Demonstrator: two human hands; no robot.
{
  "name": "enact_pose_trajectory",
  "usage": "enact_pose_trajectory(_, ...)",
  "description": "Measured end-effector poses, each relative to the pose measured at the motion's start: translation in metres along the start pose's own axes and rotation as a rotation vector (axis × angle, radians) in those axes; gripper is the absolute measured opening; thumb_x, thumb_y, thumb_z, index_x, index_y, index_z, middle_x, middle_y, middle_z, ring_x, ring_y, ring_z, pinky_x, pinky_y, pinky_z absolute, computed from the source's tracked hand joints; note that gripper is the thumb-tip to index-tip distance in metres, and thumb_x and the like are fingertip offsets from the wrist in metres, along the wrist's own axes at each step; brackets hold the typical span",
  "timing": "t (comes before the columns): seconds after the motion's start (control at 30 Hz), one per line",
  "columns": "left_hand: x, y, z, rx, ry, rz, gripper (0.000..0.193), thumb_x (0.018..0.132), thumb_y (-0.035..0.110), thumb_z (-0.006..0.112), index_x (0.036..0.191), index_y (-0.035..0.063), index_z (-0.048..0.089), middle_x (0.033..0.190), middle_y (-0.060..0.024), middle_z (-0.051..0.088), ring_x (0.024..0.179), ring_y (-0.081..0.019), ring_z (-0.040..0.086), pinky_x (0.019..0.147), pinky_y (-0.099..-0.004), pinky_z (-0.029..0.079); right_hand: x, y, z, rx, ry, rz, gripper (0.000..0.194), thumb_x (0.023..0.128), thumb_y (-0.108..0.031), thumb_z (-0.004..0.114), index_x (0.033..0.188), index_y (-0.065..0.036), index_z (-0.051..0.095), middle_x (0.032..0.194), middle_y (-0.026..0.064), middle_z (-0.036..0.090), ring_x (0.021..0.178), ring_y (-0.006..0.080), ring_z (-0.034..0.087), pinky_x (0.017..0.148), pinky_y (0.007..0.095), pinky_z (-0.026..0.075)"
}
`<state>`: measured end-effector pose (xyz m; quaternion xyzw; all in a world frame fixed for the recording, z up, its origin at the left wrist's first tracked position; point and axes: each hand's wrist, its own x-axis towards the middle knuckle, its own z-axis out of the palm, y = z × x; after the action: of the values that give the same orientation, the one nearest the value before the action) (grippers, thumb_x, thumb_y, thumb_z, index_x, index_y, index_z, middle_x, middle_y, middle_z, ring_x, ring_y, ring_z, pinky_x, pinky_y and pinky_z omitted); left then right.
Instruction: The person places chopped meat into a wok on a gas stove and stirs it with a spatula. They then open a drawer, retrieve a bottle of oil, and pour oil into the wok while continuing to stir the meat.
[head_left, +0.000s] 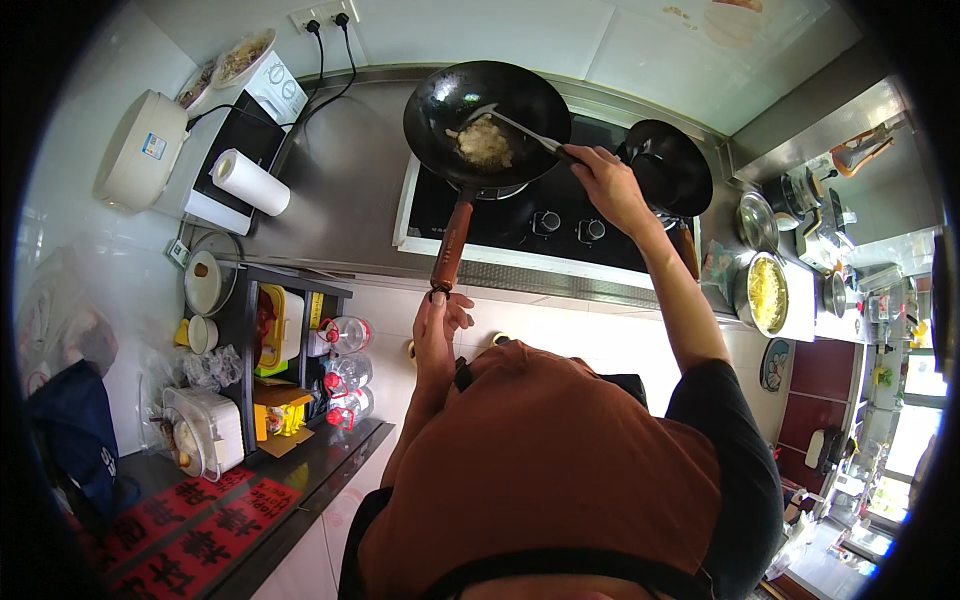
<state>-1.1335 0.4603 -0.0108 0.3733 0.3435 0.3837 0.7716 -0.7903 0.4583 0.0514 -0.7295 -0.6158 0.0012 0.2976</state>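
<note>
A black wok (540, 124) stands on the left burner of the gas hob, with pale yellowish food (484, 142) in its bowl. My right hand (611, 184) is closed around the dark grip of a metal wok spatula (529, 133). The spatula's blade rests inside the wok, just above the food. At the end of the wok's reddish-brown wooden handle (452, 244), my left hand (441, 319) holds on loosely, thumb on the hanging ring and fingers partly spread.
A second black wok (667, 169) sits on the right burner. Farther right, a metal bowl (765, 294) holds yellow shredded food. A paper towel roll (250, 182) lies by the microwave oven (232, 131) at left. Several plastic bottles (349, 375) stand by the shelf rack (247, 352).
</note>
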Motion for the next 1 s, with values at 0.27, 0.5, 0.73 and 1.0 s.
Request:
enact_pose_trajectory(0.27, -0.002, 0.000, 0.002, 0.035, 0.027, -0.002, 0.046, 0.105, 0.034, 0.042, 0.130, -0.0038, 0.053, 0.087, -0.0075, 0.063, 0.074, -0.0124, 0.051, 0.074, -0.0306, 0.045, -0.001, -0.001, -0.037, -0.123, -0.099, -0.003, 0.034, 0.094, -0.013, 0.061, 0.128, -0.016, 0.062, 0.100, 0.0128, 0.063, 0.091, 0.0361, 0.064, 0.078, 0.0416, 0.054)
enact_pose_trajectory(0.5, 0.000, -0.003, 0.000, -0.003, 0.031, 0.012, 0.041, 0.104, 0.033, 0.047, 0.124, -0.0030, 0.054, 0.088, -0.0098, 0.062, 0.071, -0.0124, 0.051, 0.072, -0.0304, 0.046, -0.029, -0.015, -0.098, -0.259, -0.177, 0.069, 0.028, 0.094, -0.020, 0.060, 0.122, -0.017, 0.066, 0.095, 0.0102, 0.065, 0.084, 0.0341, 0.066, 0.071, 0.0423, 0.054)
enact_pose_trajectory(0.73, 0.000, 0.001, 0.000, 0.025, 0.021, 0.005, 0.041, 0.104, 0.034, 0.049, 0.122, -0.0016, 0.055, 0.088, -0.0097, 0.061, 0.072, -0.0125, 0.052, 0.072, -0.0307, 0.047, -0.014, 0.011, -0.018, -0.082, -0.027, 0.070, 0.027, 0.095, -0.020, 0.059, 0.122, -0.016, 0.066, 0.094, 0.0113, 0.065, 0.087, 0.0344, 0.066, 0.073, 0.0438, 0.054)
enact_pose_trajectory(1.0, 0.001, -0.001, 0.003, 0.024, 0.043, 0.007, 0.046, 0.104, 0.034, 0.045, 0.130, -0.0027, 0.054, 0.086, -0.0069, 0.064, 0.073, -0.0121, 0.052, 0.073, -0.0297, 0.046, 0.016, 0.000, 0.014, -0.030, 0.009, 0.115, 0.029, 0.095, -0.017, 0.059, 0.123, -0.012, 0.065, 0.093, 0.0142, 0.065, 0.088, 0.0356, 0.065, 0.077, 0.0416, 0.052)
